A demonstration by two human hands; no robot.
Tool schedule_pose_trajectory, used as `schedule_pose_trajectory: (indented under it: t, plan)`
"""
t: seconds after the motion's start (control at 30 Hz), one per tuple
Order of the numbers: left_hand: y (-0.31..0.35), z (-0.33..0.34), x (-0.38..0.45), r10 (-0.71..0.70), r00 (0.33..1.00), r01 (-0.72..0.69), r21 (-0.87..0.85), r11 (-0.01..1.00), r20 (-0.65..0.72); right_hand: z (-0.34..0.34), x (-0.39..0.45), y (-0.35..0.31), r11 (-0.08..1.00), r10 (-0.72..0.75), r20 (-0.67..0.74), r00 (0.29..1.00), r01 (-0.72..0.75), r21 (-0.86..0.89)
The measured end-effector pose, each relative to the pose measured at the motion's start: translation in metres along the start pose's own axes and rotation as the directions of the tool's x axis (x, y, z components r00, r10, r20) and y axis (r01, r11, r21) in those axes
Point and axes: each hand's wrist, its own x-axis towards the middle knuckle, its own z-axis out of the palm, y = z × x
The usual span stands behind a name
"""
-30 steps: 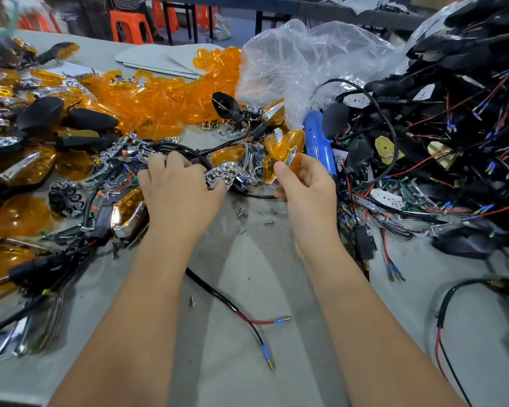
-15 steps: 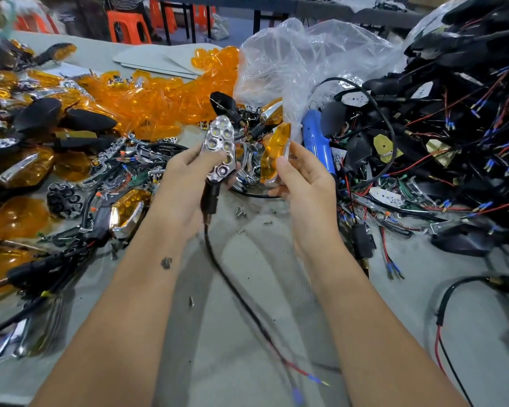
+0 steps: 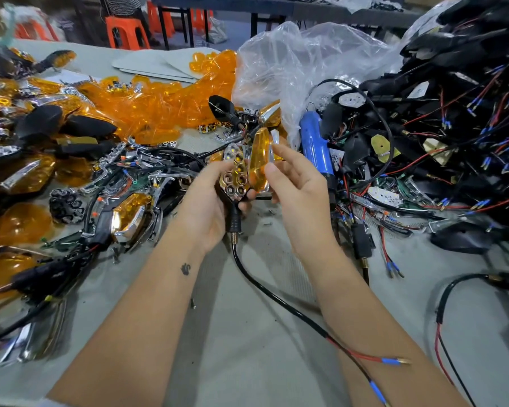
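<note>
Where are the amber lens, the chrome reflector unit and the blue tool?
amber lens (image 3: pixel 258 160), head view, middle of its orange face.
chrome reflector unit (image 3: pixel 235 180), head view, its honeycomb front.
blue tool (image 3: pixel 315 145), head view, middle of its barrel.

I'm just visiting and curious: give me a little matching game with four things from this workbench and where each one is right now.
1 chrome lamp body
2 amber lens
3 blue tool
4 clear plastic bag

A pinched in the right hand
B crumpled, farthest back
C gripped in the left hand
D lying just right of the right hand

Pairs: 1-C, 2-A, 3-D, 4-B
</note>
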Motion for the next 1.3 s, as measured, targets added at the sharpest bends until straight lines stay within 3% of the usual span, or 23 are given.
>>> schedule_pose_trajectory:
  t: [0.2, 0.4, 0.6, 0.9, 1.13, 1.3]
  plan:
    - [-0.0060, 0.0037, -0.0008, 0.046, 0.997, -0.041, 0.080, 0.996, -0.067, 0.0056, -0.0054, -0.0003, 0.972, -0.071, 0.092, 0.993, 0.090, -0.218]
    - [-0.0063, 0.0052, -0.0018, 0.113, 0.993, -0.104, 0.196, 0.975, -0.040, 0.0063, -0.0059, -0.0004, 0.912, -0.102, 0.118, 0.988, 0.140, -0.385]
    - [-0.0053, 0.0051, -0.0039, 0.123, 0.992, -0.125, 0.083, 0.989, 0.036, 0.0082, -0.0068, -0.0022, 0.871, -0.114, 0.096, 0.989, 0.146, -0.469]
    - [-0.0081, 0.0026, -0.0023, 0.173, 0.984, -0.175, 0.080, 0.981, 0.032, 0.0082, -0.0075, -0.0017, 0.870, -0.113, 0.098, 0.989, 0.146, -0.471]
    - [-0.0068, 0.0048, -0.0062, 0.098, 0.994, -0.099, 0.022, 0.995, 0.055, 0.0089, -0.0077, 0.0002, 0.863, -0.135, 0.163, 0.977, 0.197, -0.466]
    - [-0.0076, 0.0025, -0.0063, 0.131, 0.991, -0.133, 0.186, 0.973, 0.020, 0.0088, -0.0078, 0.0035, 0.874, -0.080, 0.196, 0.977, 0.164, -0.457]
